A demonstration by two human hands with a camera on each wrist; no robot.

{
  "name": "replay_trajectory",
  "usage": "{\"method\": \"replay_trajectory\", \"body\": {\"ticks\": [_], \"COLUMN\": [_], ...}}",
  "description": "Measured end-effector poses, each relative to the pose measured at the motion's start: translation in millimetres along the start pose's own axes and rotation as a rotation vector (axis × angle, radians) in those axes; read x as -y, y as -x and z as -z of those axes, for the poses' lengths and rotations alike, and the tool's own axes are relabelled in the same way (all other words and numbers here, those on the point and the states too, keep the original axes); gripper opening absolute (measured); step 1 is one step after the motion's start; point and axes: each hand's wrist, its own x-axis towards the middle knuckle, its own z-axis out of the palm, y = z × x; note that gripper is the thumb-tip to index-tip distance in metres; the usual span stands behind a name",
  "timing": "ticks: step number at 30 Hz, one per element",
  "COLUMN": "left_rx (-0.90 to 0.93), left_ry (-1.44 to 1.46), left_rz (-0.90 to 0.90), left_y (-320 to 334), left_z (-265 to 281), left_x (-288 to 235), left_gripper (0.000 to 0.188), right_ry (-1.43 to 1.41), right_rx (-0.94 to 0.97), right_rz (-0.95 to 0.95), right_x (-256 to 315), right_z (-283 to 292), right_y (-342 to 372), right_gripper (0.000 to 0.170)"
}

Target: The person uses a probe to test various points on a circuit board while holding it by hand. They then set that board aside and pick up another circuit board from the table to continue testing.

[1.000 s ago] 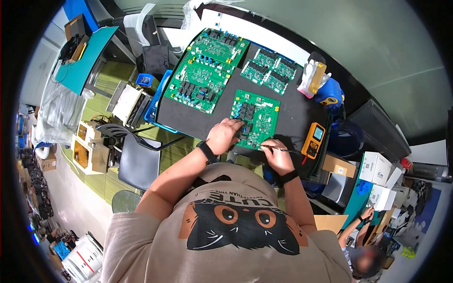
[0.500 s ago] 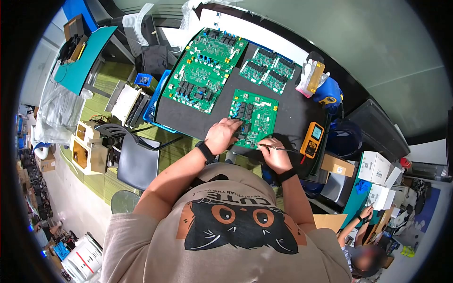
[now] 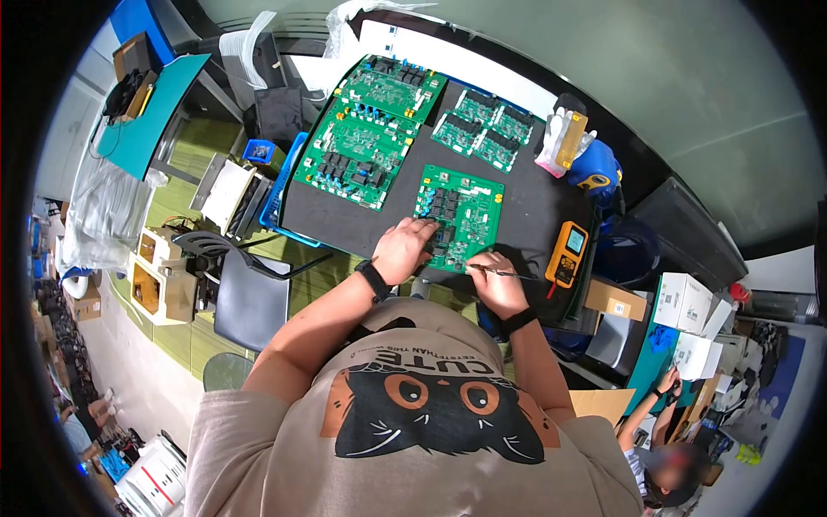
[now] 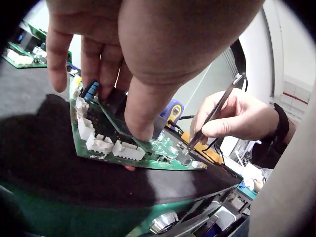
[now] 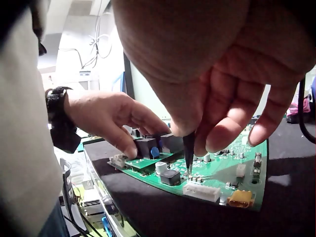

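Observation:
A green circuit board (image 3: 482, 211) with black relays and white connectors lies on the dark mat near its front edge. My left hand (image 3: 401, 250) grips the board's near-left side, thumb and fingers around a small raised board (image 5: 148, 162) that carries black relays. My right hand (image 3: 500, 283) pinches dark tweezers (image 4: 213, 116) between thumb and fingers. In the right wrist view, the tweezers' thin metal tips point down at small parts beside a white connector (image 5: 201, 192) along the board's near edge. The tool's back end slants up beside a black cable (image 4: 245, 66).
Two larger boards (image 3: 362, 142) lie at the back left, and several smaller boards (image 3: 482, 129) sit at the back. An orange meter (image 3: 568, 254) stands right of my right hand, near a blue device (image 3: 596, 168) and gloves (image 3: 551, 142). Another person (image 3: 663, 465) works at lower right.
The head view shifts slightly, so the table contents sit a little further left. Both hands keep nearly the same place on the board; the tweezers stay at its near edge.

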Motion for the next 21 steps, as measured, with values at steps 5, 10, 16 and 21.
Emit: {"method": "replay_trajectory", "body": {"ticks": [5,10,16,21], "left_rx": [0.001,0.0,-0.001,0.008], "left_ry": [0.02,0.022,0.022,0.032], "left_rz": [0.005,-0.006,-0.009,-0.009], "left_y": [-0.6,-0.1,-0.1,0.0], "left_z": [3.7,2.6,2.8,2.3], "left_x": [-3.0,-1.5,-1.4,0.4], "left_gripper": [0.068,0.069,0.069,0.069], "right_ry": [0.085,0.139,0.084,-0.072], "right_rx": [-0.052,-0.04,-0.037,-0.026], "right_rz": [0.06,0.04,0.032,0.006], "right_x": [4.9,9.1,4.7,-8.8], "right_z": [-2.1,-4.3,-2.1,-1.4], "right_y": [-4.9,-4.1,-2.0,1.7], "right_gripper": [0.008,0.009,0.008,0.01]}}
